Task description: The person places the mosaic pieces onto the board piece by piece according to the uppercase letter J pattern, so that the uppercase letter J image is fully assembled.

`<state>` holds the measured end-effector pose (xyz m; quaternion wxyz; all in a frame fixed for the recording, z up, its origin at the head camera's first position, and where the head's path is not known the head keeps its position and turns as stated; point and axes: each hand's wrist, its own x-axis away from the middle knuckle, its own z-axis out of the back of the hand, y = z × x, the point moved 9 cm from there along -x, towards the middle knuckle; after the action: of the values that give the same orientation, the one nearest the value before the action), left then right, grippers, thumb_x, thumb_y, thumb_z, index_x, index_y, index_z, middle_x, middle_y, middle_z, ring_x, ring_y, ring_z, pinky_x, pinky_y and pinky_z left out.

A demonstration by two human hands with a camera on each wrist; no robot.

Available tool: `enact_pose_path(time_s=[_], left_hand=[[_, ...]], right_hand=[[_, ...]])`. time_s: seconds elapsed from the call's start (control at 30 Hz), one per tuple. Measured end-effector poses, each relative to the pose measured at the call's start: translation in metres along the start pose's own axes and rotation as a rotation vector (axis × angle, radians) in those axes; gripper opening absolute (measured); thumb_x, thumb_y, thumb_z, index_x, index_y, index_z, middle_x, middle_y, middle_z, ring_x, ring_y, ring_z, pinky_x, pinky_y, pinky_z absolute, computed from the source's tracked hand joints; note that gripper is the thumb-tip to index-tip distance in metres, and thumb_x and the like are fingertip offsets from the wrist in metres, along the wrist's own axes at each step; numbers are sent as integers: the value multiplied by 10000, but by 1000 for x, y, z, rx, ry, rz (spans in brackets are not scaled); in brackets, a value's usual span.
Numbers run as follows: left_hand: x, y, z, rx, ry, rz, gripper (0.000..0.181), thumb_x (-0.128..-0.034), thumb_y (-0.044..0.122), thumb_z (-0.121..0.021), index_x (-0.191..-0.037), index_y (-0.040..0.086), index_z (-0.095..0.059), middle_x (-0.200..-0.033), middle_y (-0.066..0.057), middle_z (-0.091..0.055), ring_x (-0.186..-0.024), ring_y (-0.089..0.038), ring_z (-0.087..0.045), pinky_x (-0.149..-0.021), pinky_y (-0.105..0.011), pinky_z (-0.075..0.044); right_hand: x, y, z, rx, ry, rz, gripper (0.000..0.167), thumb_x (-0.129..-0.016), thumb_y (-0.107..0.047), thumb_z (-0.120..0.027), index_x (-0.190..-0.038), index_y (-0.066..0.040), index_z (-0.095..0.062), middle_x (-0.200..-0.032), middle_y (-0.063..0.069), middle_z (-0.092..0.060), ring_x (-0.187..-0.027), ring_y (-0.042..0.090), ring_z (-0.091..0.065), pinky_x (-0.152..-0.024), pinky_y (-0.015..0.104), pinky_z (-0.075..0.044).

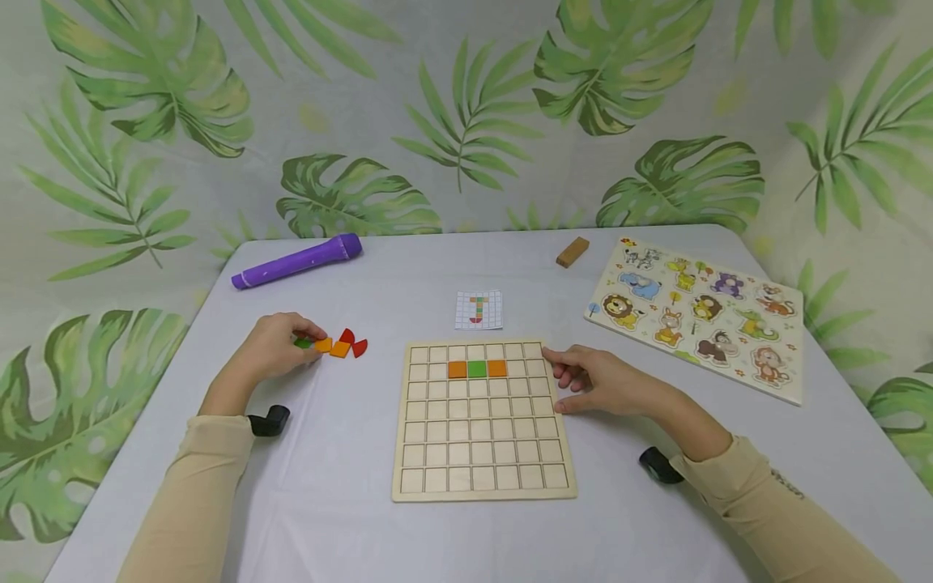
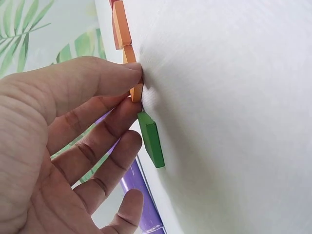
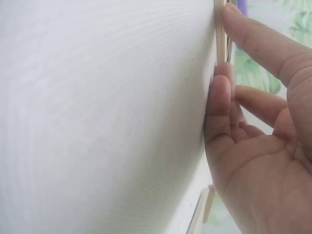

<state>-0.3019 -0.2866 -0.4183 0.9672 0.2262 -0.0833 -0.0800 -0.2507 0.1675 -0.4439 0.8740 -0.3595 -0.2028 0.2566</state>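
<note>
Head view, left hand [image 1: 273, 346]: thumb and finger are almost together and pinch one orange square [image 1: 324, 346], on the left of the grid board; if it is lifted from the table, I cannot tell.
Loose pieces: a green piece [image 2: 152, 141] is just beside this square; on its other side lie a second orange square [image 1: 340, 349] and two red pieces [image 1: 360, 348] with curved edge.
Right hand [image 1: 601, 382]: it grips nothing; thumb and index finger are spread well apart and touch the right edge of the board.
Grid board [image 1: 483, 430]: it lies flat between the hands; in the second row from the far side sit orange, green and orange squares [image 1: 477, 369], side by side.
Pattern card [image 1: 479, 310]: it lies just behind the board.
Purple microphone [image 1: 297, 261]: far left.
Animal puzzle [image 1: 678, 301]: right, near a small wooden block [image 1: 572, 252].
</note>
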Motion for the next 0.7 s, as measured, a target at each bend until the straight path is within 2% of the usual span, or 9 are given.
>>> enact_pose_path(time_s=[0.43, 0.53, 0.7], left_hand=[[1, 5, 8, -46, 11, 24, 297, -921, 203, -790, -1179, 56, -798, -1194, -199, -743, -1052, -363, -641, -958, -566, -523], [0, 10, 9, -46, 20, 17, 293, -932, 236, -795, -1174, 72, -803, -1167, -181, -751, -1055, -360, -639, -944, -543, -526], [-1, 26, 7, -21, 22, -14, 272, -951, 216, -772, -1182, 77, -800, -1167, -167, -750, -1109, -375, -629, -981, -549, -526]], right_hand=[[0, -1, 0, -6, -2, 2, 887, -909, -205, -873, -1622, 29, -399, -1134, 76, -590, -1015, 181, -551, -879, 214, -543], [0, -1, 0, -5, -3, 5, 886, -909, -204, -873, -1621, 30, -400, -1133, 76, -591, -1011, 180, -553, -878, 213, -543], [0, -1, 0, -5, -2, 8, 880, -909, -196, -872, -1617, 35, -403, -1128, 77, -591, -999, 181, -555, -869, 212, -539]])
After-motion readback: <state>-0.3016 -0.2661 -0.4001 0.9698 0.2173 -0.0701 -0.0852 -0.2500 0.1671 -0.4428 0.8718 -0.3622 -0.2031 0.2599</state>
